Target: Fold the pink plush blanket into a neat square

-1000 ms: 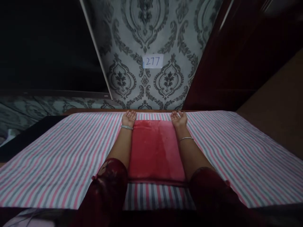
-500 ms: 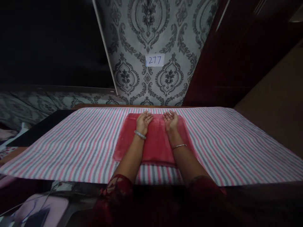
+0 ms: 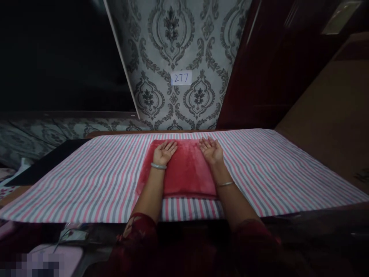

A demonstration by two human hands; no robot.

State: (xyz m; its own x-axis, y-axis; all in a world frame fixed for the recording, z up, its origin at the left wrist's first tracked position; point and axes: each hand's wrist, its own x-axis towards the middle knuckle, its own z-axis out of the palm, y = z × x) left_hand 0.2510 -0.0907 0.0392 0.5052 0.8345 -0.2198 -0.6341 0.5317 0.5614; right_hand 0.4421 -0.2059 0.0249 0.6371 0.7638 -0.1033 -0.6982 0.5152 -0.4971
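A folded red plush cloth (image 3: 188, 173) lies flat on a table covered with a striped cloth (image 3: 100, 181). My left hand (image 3: 165, 152) is palm up over the red cloth's far left part, fingers stretched out and nothing in it. Over its far right edge, my right hand (image 3: 211, 151) also faces palm up, open, with the fingers a little apart. Whether the backs of the hands touch the cloth cannot be made out. Each wrist carries a bangle, and the forearms cover parts of the cloth's two sides.
Behind the table, a patterned wall bears a paper label (image 3: 181, 78) reading 277. A large dark screen (image 3: 63, 57) hangs at the left. A dark red cabinet (image 3: 259, 69) stands at the right. Below the table's front left lies a pink object (image 3: 70, 256).
My hands have moved farther apart, the left one leftward and the right one slightly to the right. Both palms have turned more upward. The view has shifted slightly.
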